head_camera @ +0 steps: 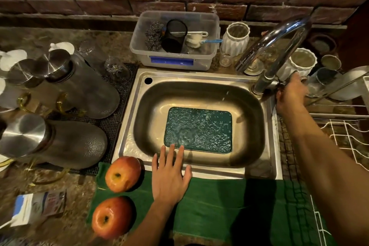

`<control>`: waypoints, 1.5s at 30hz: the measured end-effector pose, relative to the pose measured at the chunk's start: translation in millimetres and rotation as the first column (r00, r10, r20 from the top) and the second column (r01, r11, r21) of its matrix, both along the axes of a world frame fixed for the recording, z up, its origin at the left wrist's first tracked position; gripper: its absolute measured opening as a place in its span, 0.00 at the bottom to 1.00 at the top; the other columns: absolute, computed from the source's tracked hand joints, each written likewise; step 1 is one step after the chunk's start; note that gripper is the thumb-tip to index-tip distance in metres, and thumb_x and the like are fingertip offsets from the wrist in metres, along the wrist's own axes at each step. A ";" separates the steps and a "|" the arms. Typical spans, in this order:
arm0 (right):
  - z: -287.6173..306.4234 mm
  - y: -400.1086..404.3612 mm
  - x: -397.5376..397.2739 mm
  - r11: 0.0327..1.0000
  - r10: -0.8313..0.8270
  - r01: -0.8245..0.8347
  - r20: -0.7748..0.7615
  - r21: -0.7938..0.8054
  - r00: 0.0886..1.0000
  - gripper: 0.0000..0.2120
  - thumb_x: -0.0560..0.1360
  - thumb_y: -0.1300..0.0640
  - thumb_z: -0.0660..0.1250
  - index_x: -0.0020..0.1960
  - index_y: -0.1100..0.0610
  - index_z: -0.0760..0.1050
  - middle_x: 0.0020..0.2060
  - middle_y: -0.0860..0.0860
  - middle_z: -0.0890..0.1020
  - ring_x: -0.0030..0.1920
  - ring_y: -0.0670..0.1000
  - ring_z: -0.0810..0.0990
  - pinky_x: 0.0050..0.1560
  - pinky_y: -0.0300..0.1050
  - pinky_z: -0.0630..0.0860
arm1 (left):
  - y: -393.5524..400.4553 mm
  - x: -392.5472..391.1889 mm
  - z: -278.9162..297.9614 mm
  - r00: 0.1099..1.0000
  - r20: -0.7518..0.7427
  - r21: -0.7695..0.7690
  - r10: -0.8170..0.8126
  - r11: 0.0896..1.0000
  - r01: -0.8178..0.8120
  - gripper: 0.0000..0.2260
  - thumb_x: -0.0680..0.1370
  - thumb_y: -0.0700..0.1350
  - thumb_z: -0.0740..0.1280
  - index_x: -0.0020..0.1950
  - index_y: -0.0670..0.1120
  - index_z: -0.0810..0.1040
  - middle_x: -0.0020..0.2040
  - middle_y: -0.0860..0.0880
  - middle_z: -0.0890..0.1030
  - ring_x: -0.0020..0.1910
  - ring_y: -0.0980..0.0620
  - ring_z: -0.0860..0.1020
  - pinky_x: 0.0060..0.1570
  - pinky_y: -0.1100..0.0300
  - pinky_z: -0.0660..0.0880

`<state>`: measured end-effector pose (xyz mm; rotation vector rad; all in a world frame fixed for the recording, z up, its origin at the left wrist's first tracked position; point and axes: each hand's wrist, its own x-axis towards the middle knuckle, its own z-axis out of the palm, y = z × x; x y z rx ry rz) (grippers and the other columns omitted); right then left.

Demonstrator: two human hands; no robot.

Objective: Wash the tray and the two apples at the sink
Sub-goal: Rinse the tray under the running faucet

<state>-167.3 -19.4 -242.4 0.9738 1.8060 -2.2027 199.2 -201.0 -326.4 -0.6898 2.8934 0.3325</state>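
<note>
Two apples (123,173) (113,217) lie on a green cloth (219,201) spread over the counter's front edge, both just to the left of the left hand (169,177); nearer apple sits beside the left forearm, farther one beside the knuckles, stem dimples up, skins look wet. Left hand: flat, palm down, fingers straight and spread, holding nothing; palm over the cloth and the sink (199,75) front rim, fingertips reaching past the rim over the basin. Teal tray (199,130) lies flat on the basin floor, directly ahead of the left fingertips, its near edge just beyond them; surface covered in water droplets or ripples. Whether the fingertips touch the tray: cannot tell. Right hand (291,94) is at the base of the chrome tap (279,46), at the sink's far right corner, well apart from the left hand; fingers appear curled at the tap's lever, but the frame is blurred there and the grip itself cannot be confirmed. Tap spout arches up and back above the right hand. Ahead of the left hand, beyond the sink: clear plastic box (173,58) with scourers and a black mesh cup. Left of the left hand: steel-lidded jars (79,86) lying on a black mat. Right of the right forearm: white wire rack (343,136).
</note>
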 end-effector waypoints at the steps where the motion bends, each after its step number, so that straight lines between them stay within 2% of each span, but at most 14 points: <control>1: -1.0 0.5 0.7 1.000 0.024 -0.024 0.000 0.018 1.000 0.18 0.80 0.44 0.60 0.66 0.51 0.72 0.60 0.51 0.80 0.56 0.49 0.81 0.41 0.40 0.76 | -0.1 0.6 0.1 1.000 0.002 -0.005 -0.003 1.000 0.003 0.30 0.78 0.60 0.59 0.79 0.53 0.63 0.77 0.45 0.68 0.77 0.40 0.64 0.73 0.39 0.60; 4: -8.1 -0.3 6.9 0.982 0.137 -0.132 -0.032 0.132 0.990 0.17 0.79 0.46 0.59 0.66 0.48 0.73 0.61 0.50 0.77 0.58 0.50 0.77 0.51 0.43 0.75 | 1.4 -1.9 1.6 1.000 -0.002 -0.008 0.007 1.000 -0.007 0.29 0.78 0.60 0.59 0.78 0.51 0.67 0.75 0.44 0.71 0.74 0.40 0.68 0.71 0.40 0.63; 6: -19.4 -2.8 20.7 0.940 0.191 -0.163 -0.066 0.300 0.979 0.18 0.79 0.54 0.59 0.68 0.55 0.74 0.59 0.52 0.77 0.57 0.51 0.74 0.54 0.45 0.72 | 1.5 -9.6 4.7 0.998 0.005 0.010 0.058 0.998 -0.058 0.29 0.78 0.60 0.58 0.77 0.50 0.68 0.74 0.42 0.72 0.72 0.40 0.71 0.70 0.41 0.66; 10: -58.5 -16.5 69.4 0.920 0.257 -0.258 0.042 0.296 0.965 0.11 0.80 0.61 0.58 0.42 0.53 0.74 0.35 0.52 0.76 0.35 0.49 0.73 0.37 0.44 0.69 | -14.8 -48.1 11.2 0.983 0.017 0.179 0.184 0.966 -0.184 0.27 0.80 0.57 0.56 0.78 0.49 0.64 0.75 0.41 0.69 0.71 0.42 0.71 0.66 0.44 0.72; 14: -99.3 -28.2 99.7 0.869 0.364 -0.424 0.249 0.255 0.897 0.15 0.81 0.61 0.59 0.35 0.54 0.71 0.31 0.52 0.72 0.30 0.50 0.68 0.28 0.43 0.63 | -50.3 -96.1 -7.9 0.874 0.040 0.575 0.484 0.704 -0.416 0.23 0.81 0.46 0.62 0.76 0.43 0.66 0.69 0.38 0.73 0.67 0.38 0.73 0.67 0.43 0.70; 18: -131.5 -27.5 110.2 0.822 0.415 -0.518 0.372 0.238 0.830 0.15 0.78 0.64 0.60 0.34 0.56 0.70 0.30 0.55 0.71 0.30 0.53 0.69 0.30 0.42 0.65 | -82.6 -119.4 -35.3 0.758 0.177 0.635 0.628 0.516 -0.575 0.21 0.81 0.42 0.64 0.73 0.39 0.69 0.66 0.34 0.76 0.64 0.35 0.75 0.63 0.47 0.71; 22: -147.5 -30.7 112.8 0.851 0.376 -0.498 0.467 0.169 0.800 0.12 0.78 0.62 0.61 0.37 0.58 0.74 0.31 0.56 0.75 0.30 0.54 0.73 0.25 0.40 0.68 | -100.8 -126.0 -61.5 0.764 0.245 0.618 0.597 0.511 -0.598 0.20 0.81 0.40 0.63 0.73 0.38 0.70 0.68 0.35 0.76 0.66 0.36 0.74 0.65 0.48 0.70; 26: -158.4 -36.7 112.9 0.906 0.320 -0.413 0.490 0.092 0.811 0.09 0.78 0.63 0.61 0.51 0.63 0.80 0.42 0.61 0.78 0.42 0.57 0.76 0.41 0.50 0.71 | -114.5 -130.7 -82.8 0.732 0.272 0.610 0.625 0.477 -0.633 0.18 0.82 0.39 0.61 0.72 0.38 0.74 0.69 0.38 0.77 0.67 0.39 0.74 0.68 0.48 0.70; 29: -158.9 -41.0 116.4 0.933 0.308 -0.361 0.497 0.010 0.811 0.12 0.76 0.67 0.58 0.51 0.63 0.79 0.39 0.61 0.78 0.37 0.57 0.77 0.37 0.48 0.75 | -117.1 -131.3 -93.7 0.634 0.291 0.655 0.716 0.334 -0.678 0.15 0.81 0.33 0.59 0.66 0.35 0.78 0.57 0.38 0.83 0.57 0.40 0.80 0.59 0.52 0.77; 32: -161.9 -41.7 115.9 0.955 0.269 -0.297 0.507 -0.026 0.819 0.13 0.76 0.70 0.57 0.51 0.63 0.79 0.41 0.62 0.79 0.40 0.58 0.78 0.43 0.53 0.77 | -116.0 -130.9 -98.3 0.542 0.338 0.704 0.770 0.176 -0.688 0.13 0.78 0.27 0.58 0.55 0.32 0.80 0.46 0.35 0.83 0.38 0.45 0.81 0.41 0.56 0.81; 34: -162.0 -40.4 115.8 0.958 0.264 -0.281 0.532 -0.051 0.804 0.11 0.75 0.71 0.58 0.44 0.64 0.79 0.40 0.62 0.79 0.38 0.59 0.78 0.43 0.54 0.78 | -117.7 -129.5 -99.8 0.523 0.362 0.693 0.772 0.153 -0.705 0.14 0.76 0.25 0.56 0.51 0.33 0.80 0.46 0.33 0.81 0.38 0.46 0.80 0.40 0.55 0.80; 37: -161.4 -33.8 116.5 0.955 0.283 -0.282 0.547 -0.088 0.788 0.13 0.76 0.71 0.59 0.39 0.61 0.78 0.37 0.60 0.80 0.36 0.58 0.78 0.39 0.53 0.79 | -115.8 -127.8 -93.7 0.533 0.386 0.685 0.753 0.153 -0.712 0.15 0.76 0.25 0.56 0.41 0.37 0.80 0.35 0.40 0.78 0.28 0.45 0.75 0.21 0.66 0.71; 41: -159.0 -29.9 113.4 0.961 0.267 -0.260 0.541 -0.091 0.797 0.13 0.77 0.72 0.58 0.42 0.61 0.78 0.44 0.63 0.81 0.44 0.60 0.80 0.54 0.64 0.79 | -111.9 -128.9 -84.5 0.549 0.382 0.721 0.744 0.132 -0.680 0.16 0.77 0.27 0.56 0.35 0.41 0.74 0.30 0.43 0.73 0.25 0.47 0.71 0.17 0.69 0.63; 45: -144.9 -32.1 110.5 0.975 0.222 -0.209 0.462 -0.080 0.859 0.15 0.74 0.73 0.58 0.35 0.60 0.77 0.29 0.56 0.81 0.31 0.56 0.78 0.29 0.47 0.78 | -107.7 -130.2 -70.9 0.536 0.381 0.773 0.753 0.060 -0.632 0.17 0.78 0.27 0.55 0.38 0.42 0.77 0.32 0.44 0.74 0.28 0.49 0.69 0.19 0.70 0.63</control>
